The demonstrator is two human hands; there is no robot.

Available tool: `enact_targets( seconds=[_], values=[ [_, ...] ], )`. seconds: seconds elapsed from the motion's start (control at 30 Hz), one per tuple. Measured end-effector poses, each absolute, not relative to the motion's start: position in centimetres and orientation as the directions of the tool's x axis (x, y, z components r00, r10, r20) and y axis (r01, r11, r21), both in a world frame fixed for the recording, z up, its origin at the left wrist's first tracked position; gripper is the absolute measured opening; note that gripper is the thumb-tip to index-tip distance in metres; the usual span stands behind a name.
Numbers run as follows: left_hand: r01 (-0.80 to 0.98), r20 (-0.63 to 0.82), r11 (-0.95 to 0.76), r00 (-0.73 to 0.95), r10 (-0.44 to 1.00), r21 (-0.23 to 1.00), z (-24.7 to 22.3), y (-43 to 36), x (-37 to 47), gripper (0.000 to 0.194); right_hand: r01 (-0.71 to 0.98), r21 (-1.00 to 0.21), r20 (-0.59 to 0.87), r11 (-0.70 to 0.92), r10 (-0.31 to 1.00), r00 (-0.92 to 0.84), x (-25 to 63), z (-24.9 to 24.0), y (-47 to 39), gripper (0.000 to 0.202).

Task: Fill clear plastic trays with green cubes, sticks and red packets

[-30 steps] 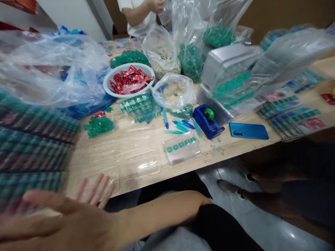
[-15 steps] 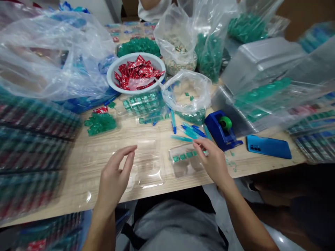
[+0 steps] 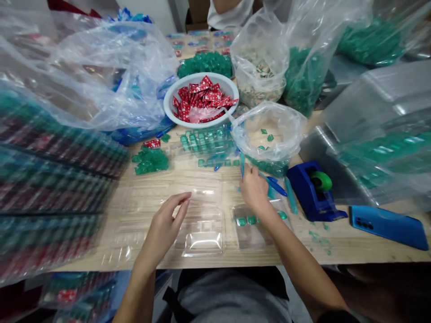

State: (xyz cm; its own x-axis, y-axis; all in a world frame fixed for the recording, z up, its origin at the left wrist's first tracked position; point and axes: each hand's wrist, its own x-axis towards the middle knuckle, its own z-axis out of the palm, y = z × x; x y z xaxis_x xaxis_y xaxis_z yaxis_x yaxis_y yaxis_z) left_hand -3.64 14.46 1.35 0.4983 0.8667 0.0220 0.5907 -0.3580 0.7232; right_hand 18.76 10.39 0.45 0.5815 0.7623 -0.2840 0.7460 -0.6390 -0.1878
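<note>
My left hand [image 3: 165, 226] hovers over a clear plastic blister tray [image 3: 204, 242], thumb and fingers apart, holding nothing. My right hand [image 3: 255, 188] is reached forward, its fingers curled at a teal pen-shaped stick [image 3: 242, 162] beside the open plastic bag. Its fingertips are partly hidden, but they appear closed on that stick. Other sticks, including a dark blue one [image 3: 276, 185], lie just right of the hand. Under my right forearm lies a clear tray [image 3: 249, 237] with a row of green square pieces [image 3: 251, 220], partly covered by the arm.
Behind stand a bowl [image 3: 168, 105] of red packets and a plastic bag [image 3: 269, 152] with green pieces. A blue tape dispenser [image 3: 308, 193] and blue phone [image 3: 389, 227] are at right. Stacked filled packs [image 3: 57, 179] rise at left. A person's white shirt [image 3: 229, 13] shows at the far end.
My right hand has moved forward from above the tray with the green pieces to the pen-shaped sticks. My left hand stays over the clear tray. The view has shifted, moving the scene rightward.
</note>
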Motion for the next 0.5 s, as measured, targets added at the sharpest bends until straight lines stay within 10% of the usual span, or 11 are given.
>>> enact_targets(
  seconds=[0.5],
  values=[
    [0.583,-0.066,-0.262,0.480,0.875,0.770,0.5,13.7,-5.5,0.030,0.676,-0.152,-0.326,-0.721,0.682,0.655,19.4,0.8,12.4,0.036]
  ],
)
